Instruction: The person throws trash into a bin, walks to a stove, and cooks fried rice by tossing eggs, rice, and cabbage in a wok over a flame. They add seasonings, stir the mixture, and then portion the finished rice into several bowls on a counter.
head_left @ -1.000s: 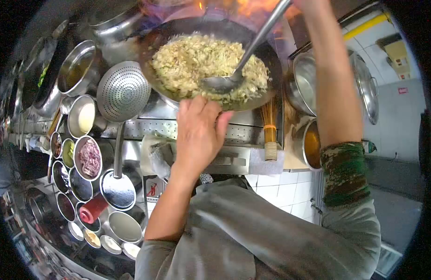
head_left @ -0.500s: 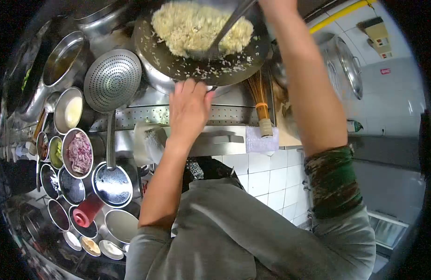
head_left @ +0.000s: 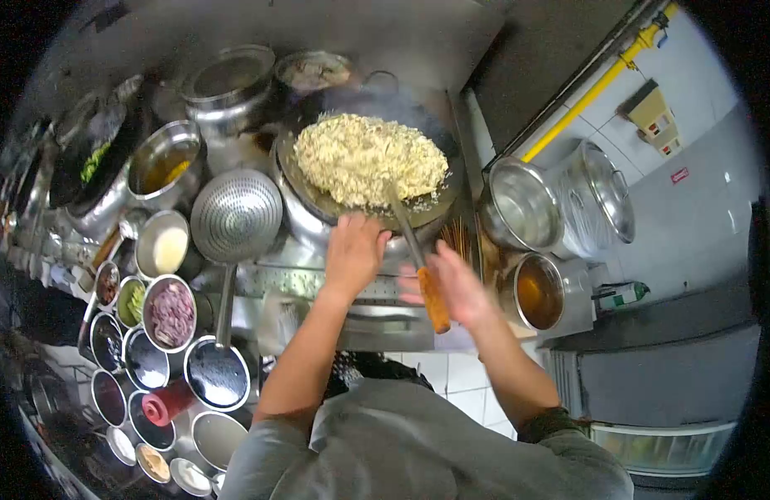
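Note:
A dark wok [head_left: 442,218] on the stove holds a heap of pale yellow, rice-like food [head_left: 364,158]. My left hand [head_left: 356,257] grips the wok's near edge, the thumb pointing right; a handle under the fingers is hidden. A long-handled cooking ladle or turner [head_left: 408,233] leans in the wok with its working end hidden in the food and its wooden grip towards me. My right hand [head_left: 460,287], blurred, is beside that grip with the fingers spread and not wrapped round it.
At left lie a perforated skimmer [head_left: 237,215], a bowl of sliced red onion [head_left: 170,313], several small metal bowls and a red bottle [head_left: 164,404]. To the right stand a metal basin [head_left: 522,204] and a pot of brownish liquid [head_left: 537,292]. Behind the wok's near side is a bamboo brush [head_left: 457,237].
My right hand has come down and back from above the wok, and the cooking tool's wooden grip now shows, released. The left hand stays at the wok's edge. The view has tilted up.

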`<move>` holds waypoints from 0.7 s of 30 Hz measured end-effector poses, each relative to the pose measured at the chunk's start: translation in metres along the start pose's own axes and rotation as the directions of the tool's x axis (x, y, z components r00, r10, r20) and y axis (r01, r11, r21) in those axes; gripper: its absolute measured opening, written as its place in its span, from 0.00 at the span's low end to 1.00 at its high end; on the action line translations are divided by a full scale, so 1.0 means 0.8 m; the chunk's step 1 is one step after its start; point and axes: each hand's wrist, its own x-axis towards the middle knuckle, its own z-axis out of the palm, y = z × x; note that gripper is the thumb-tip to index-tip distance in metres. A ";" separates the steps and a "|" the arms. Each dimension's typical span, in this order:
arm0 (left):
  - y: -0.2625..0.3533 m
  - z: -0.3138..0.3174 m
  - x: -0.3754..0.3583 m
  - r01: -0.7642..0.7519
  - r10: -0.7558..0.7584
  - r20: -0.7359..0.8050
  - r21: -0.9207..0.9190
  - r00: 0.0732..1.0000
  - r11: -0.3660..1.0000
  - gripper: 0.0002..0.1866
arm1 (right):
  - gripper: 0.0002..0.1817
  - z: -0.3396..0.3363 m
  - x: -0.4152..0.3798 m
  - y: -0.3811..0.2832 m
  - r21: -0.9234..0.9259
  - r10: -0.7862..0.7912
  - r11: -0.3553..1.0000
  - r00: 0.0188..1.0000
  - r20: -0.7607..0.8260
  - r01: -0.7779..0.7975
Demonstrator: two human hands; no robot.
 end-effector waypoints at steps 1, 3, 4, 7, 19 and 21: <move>0.001 0.003 0.000 -0.002 0.002 -0.001 0.007 1.000 1.000 0.07 | 0.27 0.035 0.007 -0.004 0.138 0.091 0.987 0.995 -0.051 -0.083; 0.006 0.000 0.004 0.024 -0.025 0.037 0.031 0.999 0.999 0.07 | 0.21 -0.003 0.066 -0.007 0.173 0.100 0.973 0.956 0.276 -0.152; 0.006 0.001 0.004 0.031 -0.033 0.040 0.035 0.999 0.999 0.08 | 0.14 0.028 0.049 -0.033 0.053 0.121 0.990 0.988 0.097 -0.127; 0.013 -0.001 0.004 0.052 -0.054 0.046 0.044 0.998 0.998 0.08 | 0.08 0.033 -0.003 -0.130 -0.182 0.074 0.982 0.992 0.105 -0.054; 0.016 0.009 0.013 0.037 -0.037 -0.012 0.040 0.999 0.998 0.07 | 0.37 -0.105 0.010 -0.042 -0.989 -0.510 -0.112 0.860 -0.030 -0.101; 0.009 0.012 0.013 0.017 -0.016 -0.007 0.051 1.000 0.999 0.07 | 0.37 -0.097 0.015 -0.037 -0.995 -0.505 -0.088 0.863 0.000 -0.051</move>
